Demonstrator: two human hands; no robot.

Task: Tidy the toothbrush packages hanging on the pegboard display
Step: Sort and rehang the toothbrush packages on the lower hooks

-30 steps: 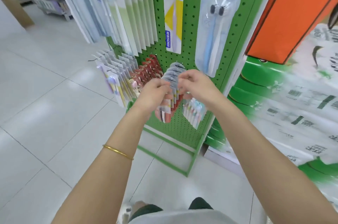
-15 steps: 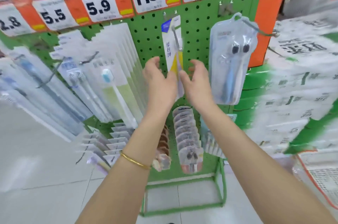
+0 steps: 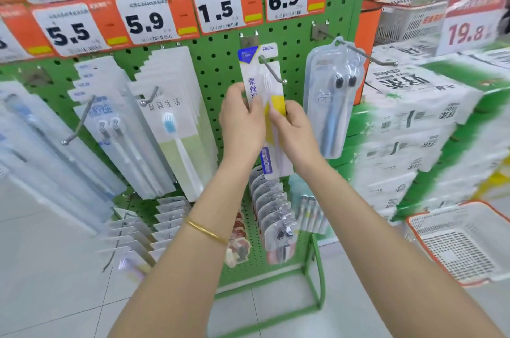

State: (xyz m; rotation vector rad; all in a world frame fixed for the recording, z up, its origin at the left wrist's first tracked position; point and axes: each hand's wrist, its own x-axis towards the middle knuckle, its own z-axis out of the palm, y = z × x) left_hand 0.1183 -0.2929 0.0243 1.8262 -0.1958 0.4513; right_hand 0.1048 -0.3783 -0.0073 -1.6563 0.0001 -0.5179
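**Both hands on the middle toothbrush pack, most of the board yet to judge**

The left hand [image 3: 242, 119] and right hand [image 3: 294, 127] pinch one white-and-yellow toothbrush pack [image 3: 262, 75] from either side, each grip closed on its edge about halfway down. The pack hangs on its hook [image 3: 271, 71] on the green pegboard [image 3: 218, 67], under the 1.5 price tag [image 3: 218, 7], and tilts slightly, so I judge the straightening of this one is under way, not finished.

To the left, the stack of white packs [image 3: 171, 122] looks fanned in steps and the twin-brush packs [image 3: 116, 127] lean outward; these probably need squaring. The clear blister pack [image 3: 328, 100] to the right hangs alone, near the end of a long hook. The small packs [image 3: 273, 213] on the lower row look fairly even.

Room is tight sideways: the blister pack sits just beside the right hand, and the stacked tissue cases [image 3: 414, 122] crowd the board's right edge. The hook tip juts toward the hands. The floor in front is open.
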